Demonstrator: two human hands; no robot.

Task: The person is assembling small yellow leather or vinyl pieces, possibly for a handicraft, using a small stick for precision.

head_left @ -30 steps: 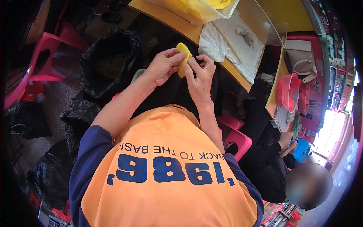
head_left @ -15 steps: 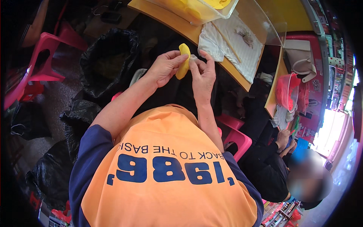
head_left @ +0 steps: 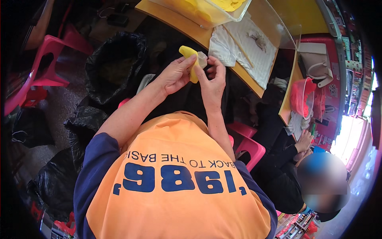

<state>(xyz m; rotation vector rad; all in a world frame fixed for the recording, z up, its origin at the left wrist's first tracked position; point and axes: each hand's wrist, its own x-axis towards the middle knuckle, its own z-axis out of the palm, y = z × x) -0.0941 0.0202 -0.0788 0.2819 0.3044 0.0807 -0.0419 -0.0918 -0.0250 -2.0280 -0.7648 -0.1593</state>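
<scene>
In front of my chest I hold a soft, elongated yellow piece (head_left: pixel 187 51), tilted with its upper end to the left. A whitish, translucent piece (head_left: pixel 201 59) sticks out from its right side; I cannot tell what either is. My left hand (head_left: pixel 176 74) is closed, pinching the yellow piece between thumb and fingers. My right hand (head_left: pixel 215 78) has its thumb against the yellow piece and its curled fingers at the whitish piece. The fingers partly hide both pieces.
Ahead stands a wooden table (head_left: pixel 171 18) with a clear tub (head_left: pixel 207 12) of yellow pieces, a white cloth (head_left: pixel 254 47) and a thin stick (head_left: pixel 238 46). Black bags (head_left: pixel 115 65) and a pink chair (head_left: pixel 47 59) are on the left. A co-worker's hand (head_left: pixel 304 141) works at the right, past a red-lined basket (head_left: pixel 301 95).
The yellow piece has tilted, its upper end swinging left. More of the whitish piece now shows beside it. The co-worker's hands have shifted slightly.
</scene>
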